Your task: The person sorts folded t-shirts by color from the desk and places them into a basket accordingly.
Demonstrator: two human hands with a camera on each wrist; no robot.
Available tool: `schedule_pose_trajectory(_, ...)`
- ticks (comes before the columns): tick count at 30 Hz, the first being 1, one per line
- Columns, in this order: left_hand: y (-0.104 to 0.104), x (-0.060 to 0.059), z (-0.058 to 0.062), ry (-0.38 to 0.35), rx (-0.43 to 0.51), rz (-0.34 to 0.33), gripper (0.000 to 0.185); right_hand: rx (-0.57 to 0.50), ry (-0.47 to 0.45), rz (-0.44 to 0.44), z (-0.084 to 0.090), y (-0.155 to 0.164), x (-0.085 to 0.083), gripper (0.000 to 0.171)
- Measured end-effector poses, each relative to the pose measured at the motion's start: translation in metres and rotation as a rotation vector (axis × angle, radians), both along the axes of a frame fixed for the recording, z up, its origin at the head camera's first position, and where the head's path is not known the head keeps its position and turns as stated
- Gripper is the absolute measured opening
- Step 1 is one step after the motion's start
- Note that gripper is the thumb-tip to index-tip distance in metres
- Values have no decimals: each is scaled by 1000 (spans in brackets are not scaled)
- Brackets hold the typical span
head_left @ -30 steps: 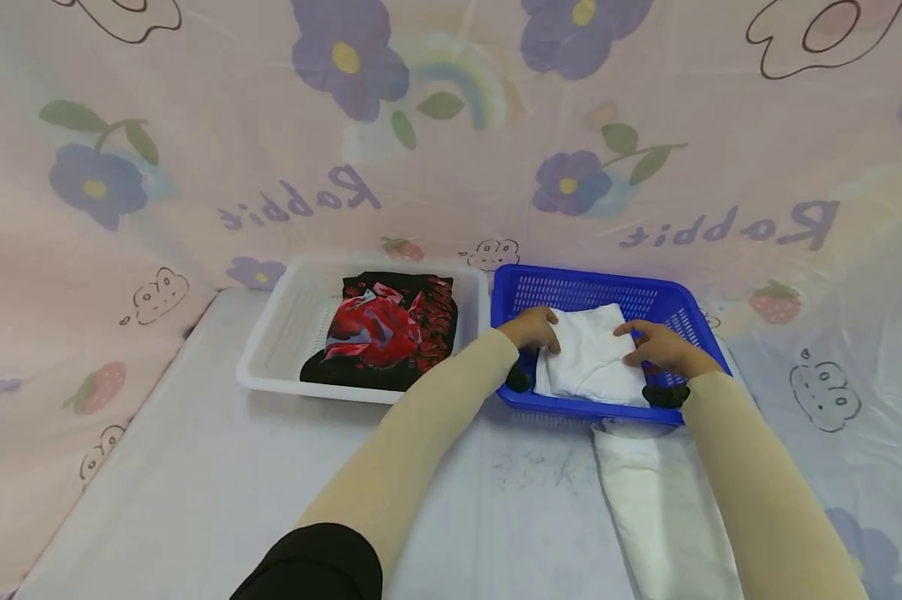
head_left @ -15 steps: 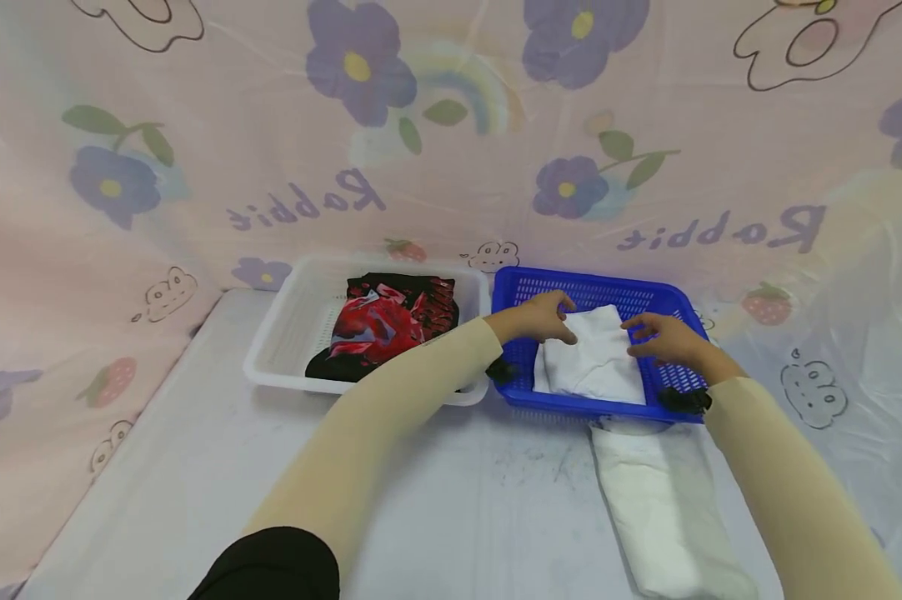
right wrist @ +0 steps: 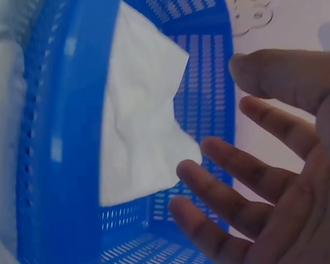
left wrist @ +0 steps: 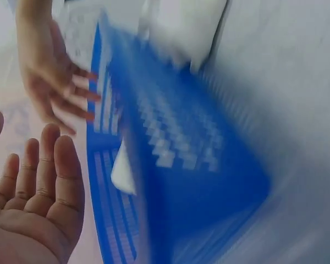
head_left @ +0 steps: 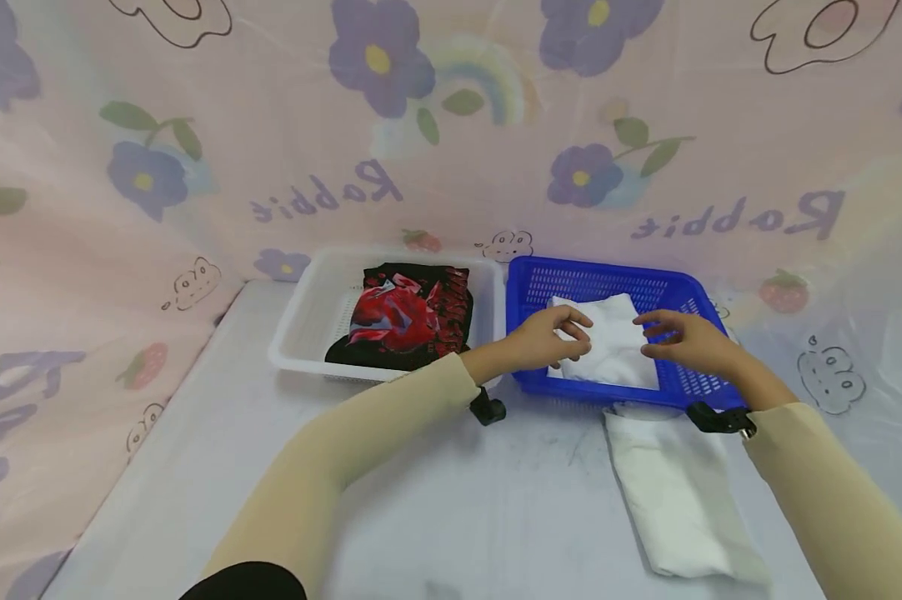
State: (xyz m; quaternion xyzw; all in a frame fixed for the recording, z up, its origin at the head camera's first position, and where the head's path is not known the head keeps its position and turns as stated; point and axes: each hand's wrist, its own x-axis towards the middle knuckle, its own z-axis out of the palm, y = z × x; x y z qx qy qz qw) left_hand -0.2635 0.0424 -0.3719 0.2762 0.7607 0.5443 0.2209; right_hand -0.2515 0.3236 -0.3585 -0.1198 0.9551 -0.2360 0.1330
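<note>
A: The fingers?
B: Spread and relaxed on both; left hand point(head_left: 544, 337) and right hand point(head_left: 684, 342) hover, grasping nothing, over the folded white cloth point(head_left: 608, 346).
A: The cloth?
B: Inside the blue basket point(head_left: 529, 283), right of centre; a white basket point(head_left: 301, 325) sits just left.

Head cam: high, facing forward-down, whole table in frame. Left wrist cam: very close, blurred, beside the blue basket point(left wrist: 170, 165). Right wrist cam: close, along the basket rim onto the folded white cloth point(right wrist: 137, 126). All three share the basket.
</note>
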Motion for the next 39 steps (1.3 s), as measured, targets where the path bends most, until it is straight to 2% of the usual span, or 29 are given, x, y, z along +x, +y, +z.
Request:
schedule_pose_trajectory(3, -3, 21, -3, -18, 24, -45, 35, -20, 25, 17, 5, -3, 11, 54)
schedule_pose_trajectory(8, -2, 54, -15, -38, -11, -86, 38, -66, 87, 37, 8, -2, 36, 48)
schedule_pose_trajectory(15, 12, 89, -41, -126, -37, 15, 34, -111, 194, 36, 1, 8, 75, 40)
schedule_pose_trajectory(18, 21, 100, -53, -182, -34, 72, 34, -160, 197, 48, -2, 14, 91, 38)
schedule_pose_trajectory(23, 38, 114, -70, -284, -56, 175, 43, -152, 139, 35, -11, 25, 114, 39)
schedule_pose_trajectory(28, 52, 121, -84, -328, -76, 235, 48, -76, 79, 7, -24, 39, 128, 43)
schedule_pose_trajectory(34, 64, 128, -97, -372, -55, 252, 50, -29, -4, -46, -45, 56, 136, 46)
schedule_pose_trajectory(39, 75, 133, -99, -405, -10, 261, 51, -24, -75, -103, -61, 68, 140, 50)
